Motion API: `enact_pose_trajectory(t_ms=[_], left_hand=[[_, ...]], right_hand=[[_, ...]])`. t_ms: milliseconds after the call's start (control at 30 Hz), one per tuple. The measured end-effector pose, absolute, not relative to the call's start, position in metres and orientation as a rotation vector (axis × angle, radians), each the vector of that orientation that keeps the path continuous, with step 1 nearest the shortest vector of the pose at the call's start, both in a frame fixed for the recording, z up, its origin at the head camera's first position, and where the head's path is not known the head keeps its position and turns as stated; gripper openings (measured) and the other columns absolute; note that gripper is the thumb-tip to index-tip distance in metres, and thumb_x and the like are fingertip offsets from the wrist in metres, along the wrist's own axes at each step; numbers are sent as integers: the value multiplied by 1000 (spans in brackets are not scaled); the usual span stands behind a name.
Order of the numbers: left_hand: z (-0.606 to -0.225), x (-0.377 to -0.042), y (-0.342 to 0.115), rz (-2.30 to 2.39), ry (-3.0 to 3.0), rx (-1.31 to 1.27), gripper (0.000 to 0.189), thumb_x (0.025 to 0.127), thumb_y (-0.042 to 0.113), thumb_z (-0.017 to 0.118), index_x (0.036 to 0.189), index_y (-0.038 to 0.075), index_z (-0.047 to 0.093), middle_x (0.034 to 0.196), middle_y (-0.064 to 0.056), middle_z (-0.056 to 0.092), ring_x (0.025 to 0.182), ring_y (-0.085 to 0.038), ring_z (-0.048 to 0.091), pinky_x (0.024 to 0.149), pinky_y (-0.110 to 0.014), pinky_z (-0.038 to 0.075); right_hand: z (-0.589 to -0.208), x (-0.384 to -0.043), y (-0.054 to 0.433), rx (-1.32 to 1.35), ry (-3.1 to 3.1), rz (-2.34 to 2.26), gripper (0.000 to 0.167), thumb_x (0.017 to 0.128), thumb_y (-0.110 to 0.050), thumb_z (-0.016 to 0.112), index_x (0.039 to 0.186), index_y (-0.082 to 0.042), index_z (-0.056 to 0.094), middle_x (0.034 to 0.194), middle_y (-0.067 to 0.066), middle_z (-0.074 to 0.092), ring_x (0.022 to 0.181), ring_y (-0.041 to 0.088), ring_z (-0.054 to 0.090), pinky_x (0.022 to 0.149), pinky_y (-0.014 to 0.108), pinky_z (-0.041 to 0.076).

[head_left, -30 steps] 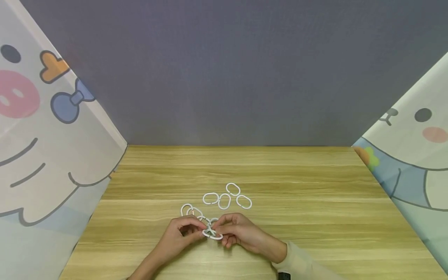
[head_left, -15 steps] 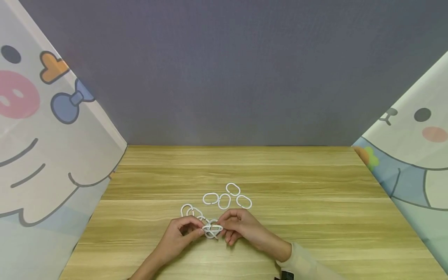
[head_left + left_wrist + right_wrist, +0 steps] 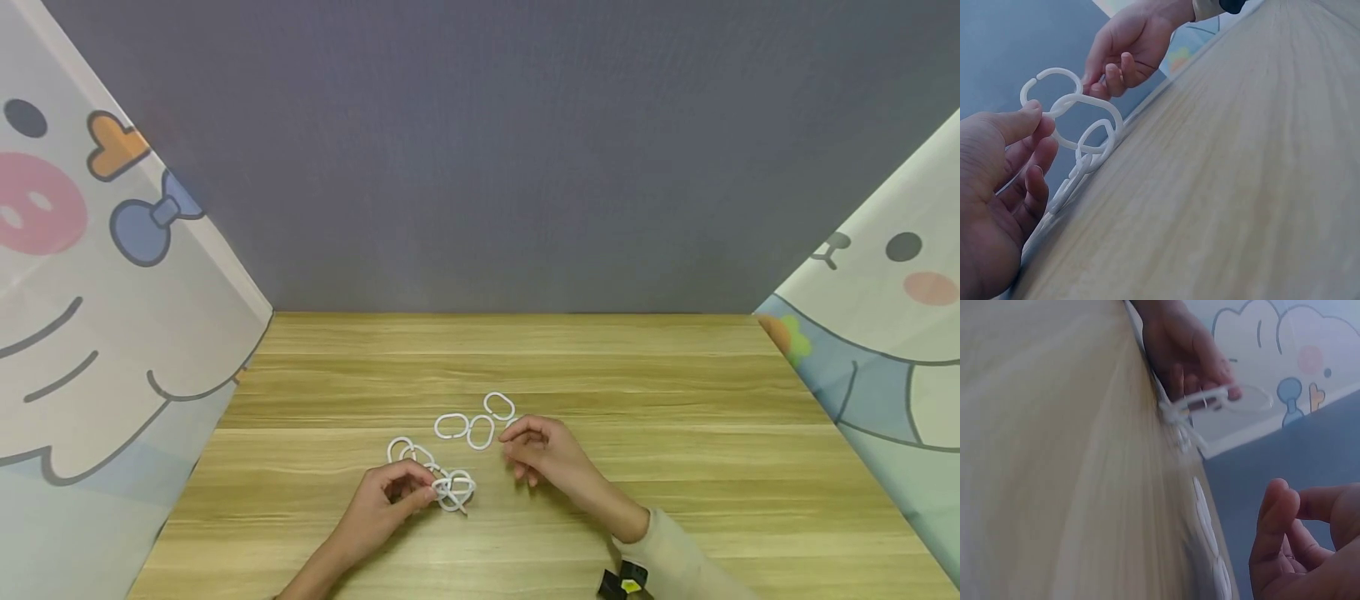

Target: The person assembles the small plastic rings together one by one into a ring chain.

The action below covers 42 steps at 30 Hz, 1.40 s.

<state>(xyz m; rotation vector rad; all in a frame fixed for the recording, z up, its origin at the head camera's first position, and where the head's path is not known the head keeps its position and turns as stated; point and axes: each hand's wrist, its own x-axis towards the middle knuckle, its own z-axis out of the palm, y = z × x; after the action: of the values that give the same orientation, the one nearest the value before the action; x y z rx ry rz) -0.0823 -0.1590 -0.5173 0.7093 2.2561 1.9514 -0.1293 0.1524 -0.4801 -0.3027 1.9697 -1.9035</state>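
My left hand pinches a white oval plastic ring between thumb and fingers, just above the table. The ring has a small gap in it and hooks through another ring. More linked rings trail from it to the left and lie on the wood, partly behind the left fingers. To the right, my right hand hovers with its fingers loosely bent, nothing seen between them. Beneath its fingertips a loose ring is mostly hidden.
Loose white rings lie in a group beyond the hands: one at the left, one in the middle and one at the back. A grey panel rises behind the wooden table. Cartoon-printed panels flank it.
My right hand has let go of the linked rings and moved right and away from me, towards the loose rings. The left hand has stayed in place, still pinching its ring.
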Motion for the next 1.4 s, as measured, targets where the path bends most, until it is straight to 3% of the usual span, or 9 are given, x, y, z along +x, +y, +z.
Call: enact_pose_trajectory(t_ms=[133,500,667,833,1067,1233,1400], left_hand=[[-517,-82,-159,1952,2252,712,10,102,-2,76,109,5,77,87,-12,72,72,-6,61,60,-24,54],[-518,-83,-158,1947,2256,685,11,101,0,78,108,8,78,88,1,73,73,-3,61,61,-24,54],[-519,-83,-158,1947,2255,691,11,101,0,78,108,8,78,89,1,73,73,-3,61,61,-24,54],[-520,-83,-159,1934,2254,676,11,101,1,78,108,9,78,89,3,73,74,-1,61,61,-24,54],[-519,-83,-158,1940,2254,689,10,101,0,77,108,7,78,88,-1,73,73,-2,60,60,-24,54],[-518,-82,-159,1956,2251,725,11,101,-2,76,108,6,77,86,-12,72,72,-4,61,60,-24,54],[-516,-82,-159,1950,2250,712,10,102,-1,76,109,6,78,89,-12,73,73,-6,62,61,-25,55]], right_hand=[[-484,-136,160,-252,2081,-1890,24,104,-2,73,120,14,68,91,14,72,66,9,66,53,17,49],[-490,-149,171,-166,2261,-1887,22,98,2,78,117,11,71,97,12,72,69,12,67,55,20,50],[-494,-153,173,-91,2388,-1871,25,92,5,85,115,5,75,107,17,75,72,11,63,63,21,50],[-497,-155,177,-118,2467,-1812,31,89,1,90,116,2,77,115,20,75,66,8,56,61,20,44],[-503,-159,179,-174,2611,-1660,33,85,-7,97,114,-2,81,107,12,76,60,7,49,55,21,39],[-506,-157,178,-253,2773,-1501,34,80,-15,102,108,-8,84,101,6,75,73,10,56,63,24,43],[-504,-154,174,-318,2888,-1351,33,76,-17,105,101,-14,83,98,-1,70,84,12,60,71,26,47]])
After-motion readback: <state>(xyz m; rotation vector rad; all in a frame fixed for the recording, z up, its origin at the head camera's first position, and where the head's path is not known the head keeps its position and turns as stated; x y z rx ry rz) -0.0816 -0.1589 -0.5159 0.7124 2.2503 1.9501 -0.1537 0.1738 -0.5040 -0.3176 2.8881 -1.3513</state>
